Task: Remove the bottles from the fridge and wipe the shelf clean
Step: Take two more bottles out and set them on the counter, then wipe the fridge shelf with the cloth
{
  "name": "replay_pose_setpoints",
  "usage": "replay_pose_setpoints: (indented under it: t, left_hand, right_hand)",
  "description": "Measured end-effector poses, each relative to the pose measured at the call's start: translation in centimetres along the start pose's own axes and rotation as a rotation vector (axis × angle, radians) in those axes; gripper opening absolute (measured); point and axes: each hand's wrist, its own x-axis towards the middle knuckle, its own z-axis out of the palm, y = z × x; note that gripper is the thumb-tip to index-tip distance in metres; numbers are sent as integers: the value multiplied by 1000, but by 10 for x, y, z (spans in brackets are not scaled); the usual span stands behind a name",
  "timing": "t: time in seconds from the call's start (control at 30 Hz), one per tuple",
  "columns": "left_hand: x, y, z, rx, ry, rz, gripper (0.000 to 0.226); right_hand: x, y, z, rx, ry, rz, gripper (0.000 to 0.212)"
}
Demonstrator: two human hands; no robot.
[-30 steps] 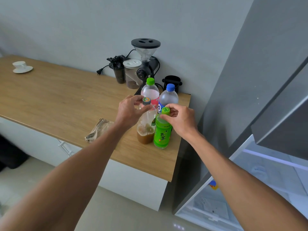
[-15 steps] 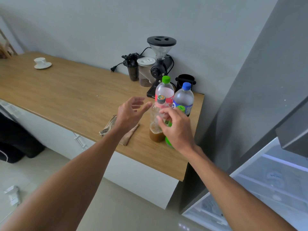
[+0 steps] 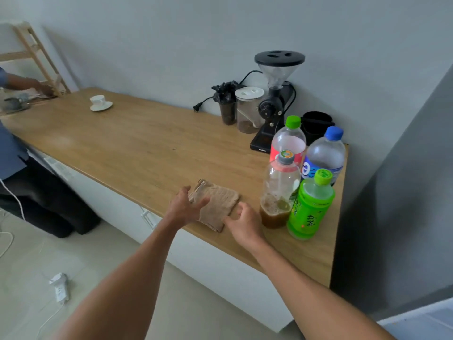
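Several plastic bottles stand together at the right end of the wooden counter [image 3: 122, 143]: a green tea bottle [image 3: 310, 207], a clear bottle with brown liquid [image 3: 279, 192], a red-labelled bottle with a green cap [image 3: 289, 141] and a blue-capped bottle [image 3: 324, 155]. A folded beige cloth [image 3: 218, 202] lies near the counter's front edge, left of the bottles. My left hand [image 3: 186, 204] pinches the cloth's left folded edge, thumb on top. My right hand [image 3: 242, 222] hovers at the cloth's near right corner with its fingers curled and apart, holding nothing.
A black coffee grinder [image 3: 274, 99], a lidded jar [image 3: 247, 111] and a black cup [image 3: 316, 123] stand at the wall behind the bottles. A white cup and saucer [image 3: 100, 103] sit far left. Another person [image 3: 14, 148] stands at the left. The grey fridge side [image 3: 404, 192] bounds the right.
Both hands have let go of the bottle caps and dropped left to the cloth. The view has swung left, so the open fridge is nearly out of frame.
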Motion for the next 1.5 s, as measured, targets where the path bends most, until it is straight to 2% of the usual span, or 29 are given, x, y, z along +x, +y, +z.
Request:
replay_pose_setpoints:
  t: [0.1, 0.2, 0.27, 0.33, 0.37, 0.47, 0.53, 0.57, 0.67, 0.83, 1.03, 1.3, 1.5]
  left_hand:
    - [20, -12, 2, 26, -64, -58, 103]
    - [38, -16, 5, 50, -10, -89, 95]
    - [44, -14, 6, 33, 13, -134, 81]
    - [51, -13, 7, -43, 28, -179, 47]
    - [53, -13, 7, -97, 34, -191, 39]
    - [58, -13, 7, -165, 24, -201, 23]
    - [55, -12, 5, -203, 23, -189, 15]
    - [54, -12, 4, -235, 18, -175, 14]
    - [44, -14, -2, -357, 0, -121, 18]
    - [23, -20, -13, -507, -68, -43, 25]
    - [-8, -29, -27, -598, -72, 0, 26]
    - [-77, -29, -45, -702, -105, 60, 28]
    - [-150, -6, -46, -707, -212, 111, 31]
  right_hand:
    - [20, -2, 6, 108, 57, 108, 53]
    - [39, 1, 13, 197, 114, 178, 33]
    - [49, 4, 21, 234, 130, 219, 21]
    - [58, 4, 27, 279, 140, 242, 15]
    - [61, 3, 30, 293, 146, 251, 13]
    - [63, -1, 30, 337, 165, 277, 4]
    - [65, -2, 29, 370, 161, 282, 9]
    - [65, -3, 28, 395, 155, 278, 5]
    - [65, -5, 31, 434, 133, 221, 23]
    - [61, -10, 39, 403, 135, 172, 21]
    - [39, -8, 29, 547, 86, 125, 16]
    - [-21, -9, 11, 611, 76, 2, 26]
    - [-91, 3, -38, 642, 106, -69, 17]
